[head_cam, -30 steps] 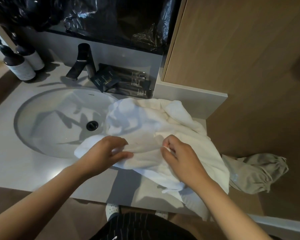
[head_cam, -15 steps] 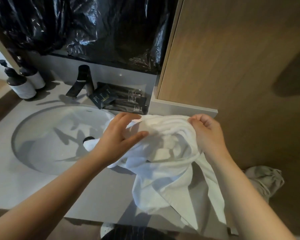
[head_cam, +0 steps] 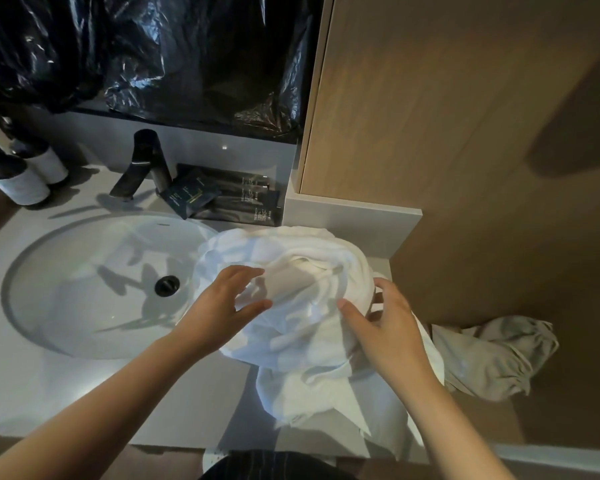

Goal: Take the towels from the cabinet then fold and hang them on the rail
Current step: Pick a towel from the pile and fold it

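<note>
A white towel (head_cam: 302, 271) lies bunched in a heap on the grey counter (head_cam: 66, 393), just right of the sink, and its lower part hangs over the counter's front edge. My left hand (head_cam: 227, 301) is at the heap's left side with fingers spread, touching the cloth without pinching it. My right hand (head_cam: 390, 327) cups the heap's right side, thumb on top and fingers behind the fold. A wooden cabinet panel (head_cam: 465, 133) rises at the right. No rail is in view.
An oval sink (head_cam: 84, 289) with a black tap (head_cam: 142, 164) fills the left. Dark sachets (head_cam: 229, 199) lie behind it, and two pump bottles (head_cam: 21, 178) stand at far left. Black plastic sheet (head_cam: 153, 53) covers the wall above. A crumpled beige cloth (head_cam: 492, 358) lies lower right.
Half a second ago both hands held the towel up by its top edge. It has since dropped into a heap on the counter, and my hands have come down to its sides.
</note>
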The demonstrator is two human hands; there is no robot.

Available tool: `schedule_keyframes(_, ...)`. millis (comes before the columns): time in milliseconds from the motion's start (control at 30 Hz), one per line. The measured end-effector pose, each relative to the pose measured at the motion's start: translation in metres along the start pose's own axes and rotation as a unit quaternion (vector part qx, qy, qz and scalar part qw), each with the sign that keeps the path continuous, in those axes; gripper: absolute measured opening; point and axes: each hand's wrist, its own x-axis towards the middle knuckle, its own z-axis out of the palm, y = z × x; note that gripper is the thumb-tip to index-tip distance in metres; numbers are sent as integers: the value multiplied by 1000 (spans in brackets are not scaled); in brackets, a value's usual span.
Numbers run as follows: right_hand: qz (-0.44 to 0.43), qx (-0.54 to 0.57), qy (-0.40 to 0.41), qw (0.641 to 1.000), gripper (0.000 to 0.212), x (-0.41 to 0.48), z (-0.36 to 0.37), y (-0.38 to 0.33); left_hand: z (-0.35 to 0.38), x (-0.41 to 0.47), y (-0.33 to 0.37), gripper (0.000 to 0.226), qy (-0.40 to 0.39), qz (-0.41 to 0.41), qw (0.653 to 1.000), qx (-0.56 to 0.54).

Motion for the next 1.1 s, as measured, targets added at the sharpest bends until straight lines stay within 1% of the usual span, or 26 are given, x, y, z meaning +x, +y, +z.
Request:
schedule_keyframes(100,17,9,-17,1000,46,3,2,2,2,6,-1,50,-13,-54,998,6)
schedule_keyframes(133,19,7,-20,1000,41,4,2,3,3,8,-3,46,-18,-74,997,12)
schedule_keyframes(200,16,24,-15,999,30,8,1,3,8,12,-5,30,-31,-111,993,0)
schedule_keyframes(267,17,88,-20,996,25,9,0,-1,13,10,-8,19,-47,-127,991,-18)
schedule_keyframes(300,17,127,-24,991,25,10,-2,-4,15,7,-9,20,-44,-127,991,-26)
schedule_keyframes(367,11,181,-24,983,25,8,-6,-16,14,4,-9,26,-10,-122,991,-47)
schedule_keyframes(433,-3,227,-11,974,24,9,-12,-32,7,2,-6,29,37,-121,988,-93)
schedule_keyframes(533,-23,318,-7,948,24,14,-26,-62,-11,0,4,21,101,-109,975,-164)
schedule_keyframes(633,-70,336,-11,939,22,25,-45,-87,-28,-3,22,16,145,-60,965,-209)
schedule_keyframes(700,-101,321,-23,941,24,35,-58,-97,-37,-5,34,19,158,-27,961,-226)
schedule_keyframes(733,-109,312,-30,943,26,39,-64,-101,-39,-5,38,19,158,-7,964,-216)
schedule_keyframes(800,-113,297,-16,948,30,51,-71,-100,-37,-4,41,18,148,37,974,-166)
schedule_keyframes(833,-118,260,12,958,34,59,-72,-95,-34,-2,41,19,134,44,982,-128)
schedule_keyframes(867,-126,187,44,973,34,66,-73,-88,-31,-2,40,15,104,32,990,-89)
schedule_keyframes(900,-126,94,66,985,28,72,-72,-79,-28,-1,38,14,59,7,997,-57)
schedule_keyframes(933,-109,-13,70,991,24,77,-72,-69,-24,-2,35,17,7,-19,999,-27)
schedule_keyframes(967,-72,-94,62,991,38,78,-70,-59,-20,-3,31,21,-35,-40,999,-4)
schedule_keyframes(1000,-45,-119,56,990,52,76,-68,-50,-16,-5,29,23,-62,-53,997,9)
schedule_keyframes(1033,-36,-112,54,992,57,71,-64,-44,-14,-7,27,24,-68,-61,996,16)
schedule_keyframes(1100,-58,-99,48,992,55,55,-55,-40,-13,-8,24,23,-40,-63,997,17)
